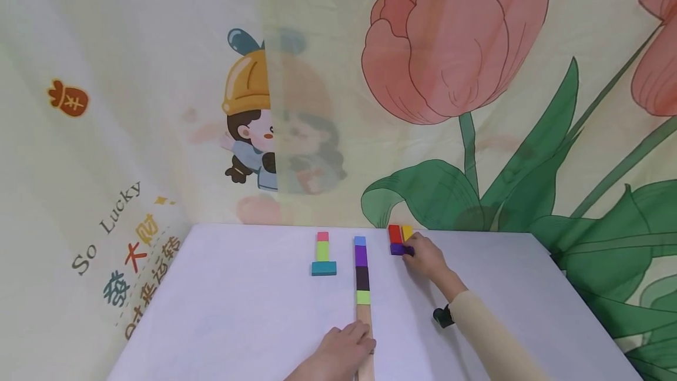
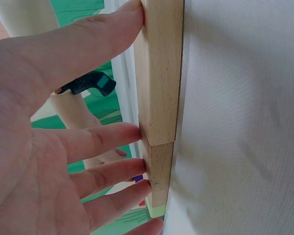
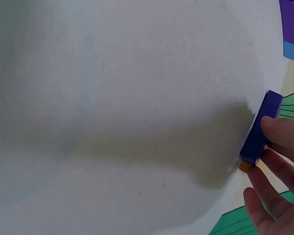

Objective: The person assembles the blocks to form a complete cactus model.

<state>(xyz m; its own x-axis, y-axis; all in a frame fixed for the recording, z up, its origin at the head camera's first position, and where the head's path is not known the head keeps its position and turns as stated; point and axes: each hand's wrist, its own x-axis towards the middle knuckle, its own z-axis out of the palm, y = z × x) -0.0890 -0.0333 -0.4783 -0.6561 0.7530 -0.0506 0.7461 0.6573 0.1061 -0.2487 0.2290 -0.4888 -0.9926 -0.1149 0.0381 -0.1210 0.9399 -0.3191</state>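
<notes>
Right of the head view's centre, a purple block [image 1: 396,249] is pinched by the right hand [image 1: 427,260] beside a red block [image 1: 395,233]; at bottom centre, wooden blocks [image 1: 364,313] are touched by the left hand [image 1: 342,350], fingers spread.

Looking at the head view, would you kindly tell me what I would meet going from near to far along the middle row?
Bare wood with the left hand on it → light green block → black block → purple block → blue block.
</notes>
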